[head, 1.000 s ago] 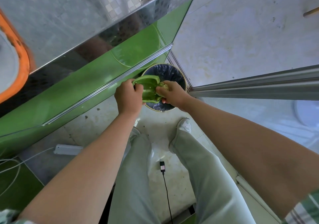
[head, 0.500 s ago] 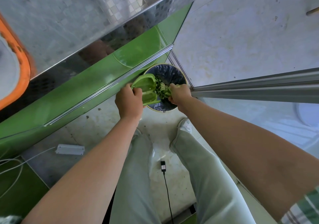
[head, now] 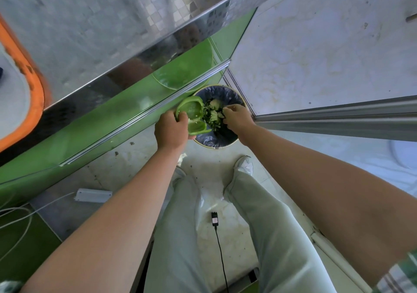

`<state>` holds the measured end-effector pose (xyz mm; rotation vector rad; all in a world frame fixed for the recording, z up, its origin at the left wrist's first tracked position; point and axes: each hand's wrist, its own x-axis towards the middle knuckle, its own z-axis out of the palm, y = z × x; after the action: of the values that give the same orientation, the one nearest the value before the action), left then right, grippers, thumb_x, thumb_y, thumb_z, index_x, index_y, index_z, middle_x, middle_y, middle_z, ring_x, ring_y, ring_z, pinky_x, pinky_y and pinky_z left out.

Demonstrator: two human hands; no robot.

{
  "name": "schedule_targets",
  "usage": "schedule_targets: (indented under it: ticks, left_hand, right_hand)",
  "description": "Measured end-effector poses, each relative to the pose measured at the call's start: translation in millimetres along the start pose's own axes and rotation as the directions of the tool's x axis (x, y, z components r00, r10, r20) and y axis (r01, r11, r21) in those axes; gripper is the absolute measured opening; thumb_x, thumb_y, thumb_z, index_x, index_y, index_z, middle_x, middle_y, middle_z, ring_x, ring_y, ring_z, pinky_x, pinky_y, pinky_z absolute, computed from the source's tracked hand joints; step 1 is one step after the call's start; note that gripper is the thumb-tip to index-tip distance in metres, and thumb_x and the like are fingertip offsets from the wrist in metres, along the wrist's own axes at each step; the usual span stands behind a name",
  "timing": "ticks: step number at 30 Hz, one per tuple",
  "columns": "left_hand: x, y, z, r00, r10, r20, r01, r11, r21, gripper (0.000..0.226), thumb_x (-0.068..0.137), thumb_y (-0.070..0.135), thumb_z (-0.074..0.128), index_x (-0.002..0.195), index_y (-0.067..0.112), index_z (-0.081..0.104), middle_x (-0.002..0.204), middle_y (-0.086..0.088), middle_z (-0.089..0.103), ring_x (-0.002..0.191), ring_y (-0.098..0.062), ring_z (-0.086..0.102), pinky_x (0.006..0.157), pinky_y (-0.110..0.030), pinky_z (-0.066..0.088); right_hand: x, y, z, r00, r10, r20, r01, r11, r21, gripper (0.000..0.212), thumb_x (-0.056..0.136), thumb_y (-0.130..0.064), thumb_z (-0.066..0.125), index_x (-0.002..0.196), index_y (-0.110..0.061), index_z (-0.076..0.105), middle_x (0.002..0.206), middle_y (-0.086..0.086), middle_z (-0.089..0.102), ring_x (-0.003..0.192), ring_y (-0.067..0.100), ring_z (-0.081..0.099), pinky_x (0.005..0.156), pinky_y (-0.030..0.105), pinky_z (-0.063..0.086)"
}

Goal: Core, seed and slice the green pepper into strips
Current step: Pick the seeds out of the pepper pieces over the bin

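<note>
Floor bin (head: 226, 145); left hand (head: 171, 131) grips two pepper halves (head: 191, 111).

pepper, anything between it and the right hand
Nothing solid. The right hand is beside the opened pepper, which the left hand holds at the bin edge; only core scraps show in the gap.

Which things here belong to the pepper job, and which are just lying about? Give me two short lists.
Job: green pepper, gripped by the left hand; right hand, over the bin; core and seeds, by the right hand's fingertips.

Lying about: white box on the floor; black plug with its cable; white cables at the left.
</note>
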<state>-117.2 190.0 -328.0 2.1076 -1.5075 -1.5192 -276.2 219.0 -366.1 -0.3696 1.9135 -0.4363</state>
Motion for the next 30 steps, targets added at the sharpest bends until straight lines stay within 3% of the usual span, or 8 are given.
schedule_targets:
  ticks: [2, 5, 10, 14, 20, 23, 27, 30]
  left_hand:
    - [-2.3, 3.8, -1.3, 0.998, -0.020, 0.068, 0.024, 0.998, -0.060, 0.031, 0.097, 0.017, 0.044, 0.094, -0.007, 0.062, 0.089, -0.019, 0.069, 0.066, -0.033, 0.071, 0.061, -0.051, 0.059]
    - [-8.9, 15.1, -3.1, 0.984, -0.026, 0.176, 0.048, 0.991, -0.125, 0.031, 0.096, 0.019, 0.047, 0.099, -0.006, 0.064, 0.093, -0.023, 0.069, 0.073, -0.035, 0.071, 0.063, -0.052, 0.060]
    - [-19.4, 29.5, -5.3, 0.963, -0.040, 0.267, 0.094, 0.976, -0.196, 0.023, 0.088, 0.017, 0.052, 0.099, 0.001, 0.065, 0.095, -0.022, 0.070, 0.078, -0.033, 0.070, 0.070, -0.047, 0.061]
    - [-22.7, 23.9, -11.9, 0.949, -0.063, 0.308, 0.130, 0.971, -0.201, 0.032, 0.079, 0.009, 0.056, 0.109, -0.001, 0.059, 0.106, -0.023, 0.067, 0.081, -0.029, 0.070, 0.078, -0.047, 0.060]
    - [-29.8, 24.8, -13.4, 0.970, 0.016, 0.244, 0.005, 0.996, -0.085, 0.030, 0.078, 0.012, 0.054, 0.107, 0.007, 0.058, 0.102, -0.015, 0.067, 0.086, -0.030, 0.069, 0.079, -0.050, 0.058]
    - [-29.2, 23.9, -14.6, 0.977, 0.027, 0.210, -0.017, 0.999, -0.051, 0.032, 0.072, 0.016, 0.054, 0.103, 0.011, 0.056, 0.103, -0.012, 0.066, 0.093, -0.032, 0.066, 0.081, -0.052, 0.057]
    - [-32.7, 34.7, -14.9, 0.980, 0.002, 0.198, 0.009, 0.998, -0.054, 0.023, 0.087, -0.001, 0.055, 0.105, 0.007, 0.043, 0.113, -0.016, 0.059, 0.093, -0.035, 0.066, 0.065, -0.030, 0.059]
    - [-31.1, 35.3, -13.2, 0.978, 0.010, 0.211, 0.000, 0.999, -0.046, 0.019, 0.091, -0.003, 0.053, 0.106, 0.003, 0.042, 0.106, -0.015, 0.058, 0.073, -0.028, 0.064, 0.047, -0.015, 0.048]
  right_hand:
    - [-7.4, -2.5, -3.5, 0.994, -0.009, 0.107, -0.002, 0.995, 0.098, 0.023, 0.097, -0.019, 0.048, 0.119, -0.010, 0.053, 0.104, 0.010, 0.063, 0.095, 0.025, 0.062, 0.087, 0.044, 0.054]
    - [-23.0, -7.9, -7.1, 0.943, -0.039, 0.332, -0.009, 0.990, 0.141, 0.024, 0.097, -0.017, 0.055, 0.117, -0.005, 0.053, 0.100, 0.006, 0.063, 0.086, 0.016, 0.062, 0.069, 0.025, 0.052]
    - [-29.4, -9.1, -8.7, 0.953, -0.083, 0.291, 0.071, 0.996, 0.050, 0.021, 0.095, -0.005, 0.051, 0.112, 0.002, 0.061, 0.104, 0.020, 0.067, 0.093, 0.029, 0.064, 0.088, 0.038, 0.053]
    - [-32.3, -13.8, -16.6, 0.926, -0.030, 0.377, -0.029, 0.988, 0.150, 0.018, 0.092, 0.000, 0.035, 0.093, -0.003, 0.053, 0.077, 0.012, 0.051, 0.073, 0.025, 0.052, 0.078, 0.038, 0.048]
    - [-41.1, -16.0, -13.1, 0.940, -0.087, 0.329, 0.055, 0.993, 0.105, 0.026, 0.092, -0.014, 0.061, 0.115, -0.001, 0.061, 0.101, 0.013, 0.068, 0.093, 0.028, 0.066, 0.090, 0.040, 0.055]
    - [-39.9, -16.1, -18.0, 0.938, -0.071, 0.339, 0.052, 0.997, 0.065, 0.018, 0.092, 0.002, 0.046, 0.105, 0.007, 0.058, 0.089, 0.018, 0.060, 0.078, 0.028, 0.063, 0.086, 0.043, 0.057]
    - [-45.8, -19.9, -33.3, 0.960, -0.062, 0.273, 0.024, 0.990, 0.139, 0.031, 0.094, 0.008, 0.033, 0.116, 0.004, 0.054, 0.082, 0.015, 0.059, 0.066, 0.022, 0.060, 0.058, 0.024, 0.058]
    - [-51.6, -22.1, -39.3, 0.954, -0.152, 0.258, 0.099, 0.973, 0.210, 0.030, 0.096, 0.000, 0.037, 0.121, -0.004, 0.054, 0.089, 0.012, 0.060, 0.073, 0.021, 0.061, 0.060, 0.025, 0.057]
